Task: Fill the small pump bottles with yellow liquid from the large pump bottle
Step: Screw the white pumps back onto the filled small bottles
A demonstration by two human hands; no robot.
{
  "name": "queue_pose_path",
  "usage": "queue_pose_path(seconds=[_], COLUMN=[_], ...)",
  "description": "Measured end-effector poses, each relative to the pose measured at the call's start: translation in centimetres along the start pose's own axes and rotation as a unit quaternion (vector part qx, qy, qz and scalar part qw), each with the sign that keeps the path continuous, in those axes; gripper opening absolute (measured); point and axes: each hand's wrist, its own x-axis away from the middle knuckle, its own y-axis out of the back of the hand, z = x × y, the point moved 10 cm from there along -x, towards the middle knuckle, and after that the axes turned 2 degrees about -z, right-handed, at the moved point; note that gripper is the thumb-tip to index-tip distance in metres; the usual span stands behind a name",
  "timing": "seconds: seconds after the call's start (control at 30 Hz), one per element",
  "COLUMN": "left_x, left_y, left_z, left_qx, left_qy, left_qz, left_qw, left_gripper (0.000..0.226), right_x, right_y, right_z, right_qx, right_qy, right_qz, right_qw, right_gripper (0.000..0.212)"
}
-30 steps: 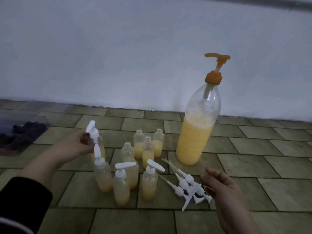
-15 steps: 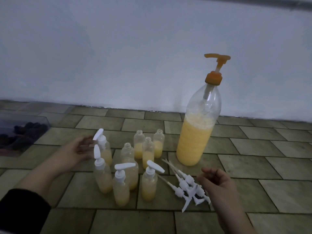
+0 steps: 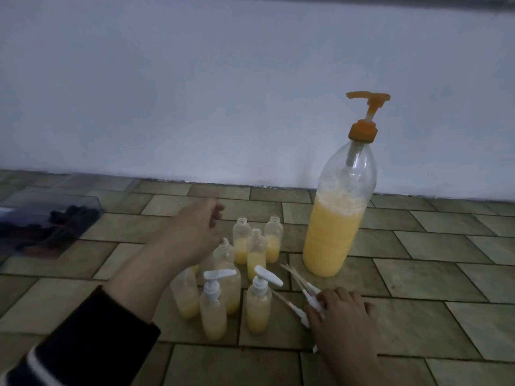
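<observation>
Right hand [image 3: 344, 313] fingers curl on loose pump heads [image 3: 302, 295], dip tubes pointing far-left | left hand [image 3: 195, 232] relaxed, empty, above uncapped small bottles [image 3: 256, 249].

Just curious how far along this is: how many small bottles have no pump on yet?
4 small bottles: back left, back right and front middle, all left of the large pump bottle; a fourth by the left hand. The arm may hide more.

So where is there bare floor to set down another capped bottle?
Bare tiles lie right of the large pump bottle and between the left hand and the dark tray. It is crowded among the small bottles and around the loose pumps under the right hand.
</observation>
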Motion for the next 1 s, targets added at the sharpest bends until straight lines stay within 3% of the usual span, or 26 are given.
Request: queue_pose_path(seconds=[0.17, 0.3, 0.43, 0.6, 0.77, 0.87, 1.0], left_x=[-1.9, -2.4, -2.8, -3.1, -3.0, -2.2, -0.3], left_y=[-4.2, -5.9, -6.9, -6.4, -1.9, 1.8, 4.9], left_z=[2.2, 2.3, 1.9, 1.4, 0.3, -0.8, -1.0], left_qx=[-0.211, -0.303, -0.274, -0.243, -0.184, -0.13, 0.066], left_qy=[0.045, 0.047, 0.05, 0.034, 0.026, 0.006, 0.003], left_qz=[0.179, 0.227, 0.233, 0.198, 0.117, 0.038, -0.069], left_qw=[0.96, 0.924, 0.932, 0.949, 0.976, 0.991, 0.995], left_gripper=[0.065, 0.046, 0.038, 0.039, 0.043, 0.034, 0.022], right_x=[-0.1, -0.4, -0.4, -0.5, -0.6, -0.4, 0.3], right_y=[-0.2, -0.3, -0.6, -0.3, 1.9, 4.4, 10.5], right_z=[-0.4, -0.2, 0.4, 0.7, -0.6, -1.5, -2.3], right_qx=[0.037, 0.03, 0.022, 0.013, -0.05, -0.207, -0.406], right_qy=[-0.021, -0.02, 0.003, -0.001, -0.049, -0.07, -0.057], right_qz=[0.004, 0.01, 0.026, 0.038, -0.007, -0.039, -0.138], right_qw=[0.999, 0.999, 0.999, 0.999, 0.998, 0.975, 0.902], right_gripper=[0.034, 0.029, 0.029, 0.029, 0.021, 0.03, 0.037])
